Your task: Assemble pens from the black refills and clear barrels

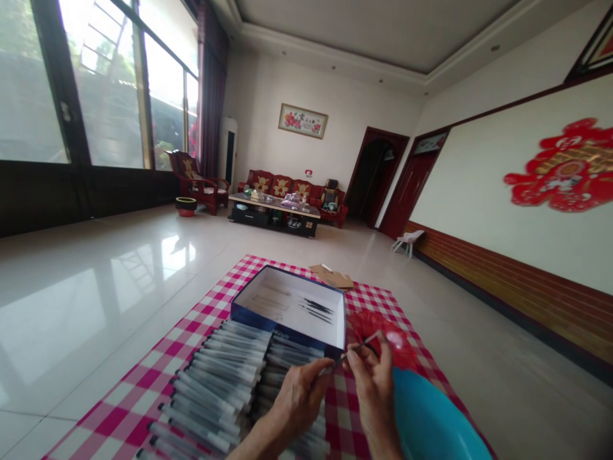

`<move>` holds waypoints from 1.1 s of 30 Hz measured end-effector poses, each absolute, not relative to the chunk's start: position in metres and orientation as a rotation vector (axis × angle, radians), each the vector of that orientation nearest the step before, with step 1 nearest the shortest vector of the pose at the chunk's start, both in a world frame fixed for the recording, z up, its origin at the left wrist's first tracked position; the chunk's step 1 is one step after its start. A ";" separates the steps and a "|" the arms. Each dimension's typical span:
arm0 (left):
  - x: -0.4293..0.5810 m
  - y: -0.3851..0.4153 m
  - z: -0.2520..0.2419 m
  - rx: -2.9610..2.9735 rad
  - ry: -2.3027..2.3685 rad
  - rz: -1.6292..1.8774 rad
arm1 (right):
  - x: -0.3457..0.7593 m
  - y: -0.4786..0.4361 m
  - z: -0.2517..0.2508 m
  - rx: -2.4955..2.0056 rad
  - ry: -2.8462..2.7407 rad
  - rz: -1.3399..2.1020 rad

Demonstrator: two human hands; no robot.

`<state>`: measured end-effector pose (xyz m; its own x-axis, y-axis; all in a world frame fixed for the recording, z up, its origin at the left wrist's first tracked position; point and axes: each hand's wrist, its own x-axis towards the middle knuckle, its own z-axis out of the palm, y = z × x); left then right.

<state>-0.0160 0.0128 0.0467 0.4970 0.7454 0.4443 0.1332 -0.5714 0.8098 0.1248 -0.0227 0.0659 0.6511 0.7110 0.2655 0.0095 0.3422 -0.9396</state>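
Observation:
Between my two hands a slim gel pen point(366, 343) is held at a slant, dark in the middle with a pale end. My left hand point(301, 393) pinches its lower end, and the fingers of my right hand point(371, 377) close round its upper part. Many clear-barrelled pens with black ends point(215, 377) lie in rows left of my hands. A second batch of pens point(287, 358) is partly covered by my left hand. Just beyond, an open blue box point(287, 328) with a white inside holds several thin black pen parts point(317, 308) and some pale, clear ones.
A red plastic dish point(402, 342) and a turquoise basin point(431, 415) stand at the right on the checked tablecloth point(191, 342). Brown cardboard point(335, 278) lies behind the box. Farther off are a low coffee table point(272, 218) and a wooden sofa point(280, 185).

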 end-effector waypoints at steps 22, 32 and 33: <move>-0.023 0.026 0.047 2.067 0.899 1.237 | 0.112 -0.022 0.070 -1.491 -1.412 0.206; -0.024 0.025 0.044 2.069 0.912 1.164 | 0.268 0.030 0.074 -2.109 -1.549 0.076; -0.023 0.026 0.043 2.066 0.906 1.156 | 0.275 0.035 0.071 -2.143 -1.575 0.091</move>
<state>-0.0233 0.0256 0.0430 0.3885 0.7905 0.4735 0.2708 -0.5891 0.7613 0.2747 0.0346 0.0708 0.3367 0.9152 0.2216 0.8834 -0.2256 -0.4107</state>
